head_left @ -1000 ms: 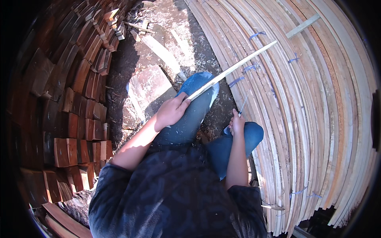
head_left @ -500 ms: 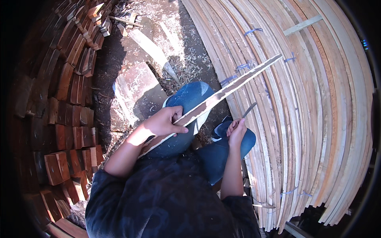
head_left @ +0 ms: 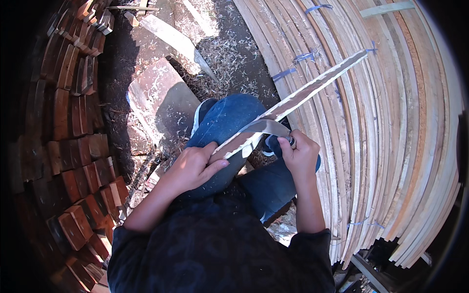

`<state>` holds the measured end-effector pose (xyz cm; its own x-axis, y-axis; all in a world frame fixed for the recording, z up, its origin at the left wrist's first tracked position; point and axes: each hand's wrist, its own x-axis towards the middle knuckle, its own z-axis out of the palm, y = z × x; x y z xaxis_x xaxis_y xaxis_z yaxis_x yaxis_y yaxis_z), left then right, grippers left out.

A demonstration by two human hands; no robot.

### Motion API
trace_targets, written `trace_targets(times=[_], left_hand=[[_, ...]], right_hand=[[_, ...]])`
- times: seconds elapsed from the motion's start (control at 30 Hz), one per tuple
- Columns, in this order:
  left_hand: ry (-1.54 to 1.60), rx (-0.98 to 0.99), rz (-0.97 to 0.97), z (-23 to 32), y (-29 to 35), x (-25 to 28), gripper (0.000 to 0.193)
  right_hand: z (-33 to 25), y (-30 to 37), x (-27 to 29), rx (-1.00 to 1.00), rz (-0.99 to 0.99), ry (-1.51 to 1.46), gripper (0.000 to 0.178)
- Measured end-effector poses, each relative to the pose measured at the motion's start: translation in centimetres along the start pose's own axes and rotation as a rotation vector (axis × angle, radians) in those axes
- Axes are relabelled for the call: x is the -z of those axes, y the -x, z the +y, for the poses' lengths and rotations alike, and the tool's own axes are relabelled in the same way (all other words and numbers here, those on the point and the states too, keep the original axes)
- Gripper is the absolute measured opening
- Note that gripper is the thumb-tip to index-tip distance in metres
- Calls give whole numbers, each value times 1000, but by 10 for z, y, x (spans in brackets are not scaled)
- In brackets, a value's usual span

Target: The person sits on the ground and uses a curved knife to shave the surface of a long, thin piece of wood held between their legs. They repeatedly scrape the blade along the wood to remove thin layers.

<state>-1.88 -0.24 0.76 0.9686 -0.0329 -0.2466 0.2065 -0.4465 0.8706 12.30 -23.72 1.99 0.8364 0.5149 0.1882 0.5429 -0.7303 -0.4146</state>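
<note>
Left hand (head_left: 194, 166) grips wooden strip (head_left: 303, 96), likely bracing it against the knee (head_left: 234, 108) beneath; right hand (head_left: 301, 152) grips knife (head_left: 267, 128), blade across strip.

Long wooden strip (head_left: 312, 91), brown-faced, ragged pale edges, slanting over left knee (head_left: 234, 110); curved knife (head_left: 267, 127) crosswise, apparently touching it.

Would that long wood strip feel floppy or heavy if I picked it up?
The wood strip looks stiff, because it reaches past the knee without visibly drooping. It's probably fairly light for its length, since it's narrow and just the left hand grips it. Its pale edges look ragged, so it might feel splintery.
</note>
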Motion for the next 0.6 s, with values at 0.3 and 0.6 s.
trace_targets(times=[0.3,0.6], left_hand=[[26,44,64,-3,-2,-5,38],[57,81,54,-1,-2,-2,38]], right_hand=[[36,-39,12,82,123,218,49],[30,-42,16,25,77,114,40]])
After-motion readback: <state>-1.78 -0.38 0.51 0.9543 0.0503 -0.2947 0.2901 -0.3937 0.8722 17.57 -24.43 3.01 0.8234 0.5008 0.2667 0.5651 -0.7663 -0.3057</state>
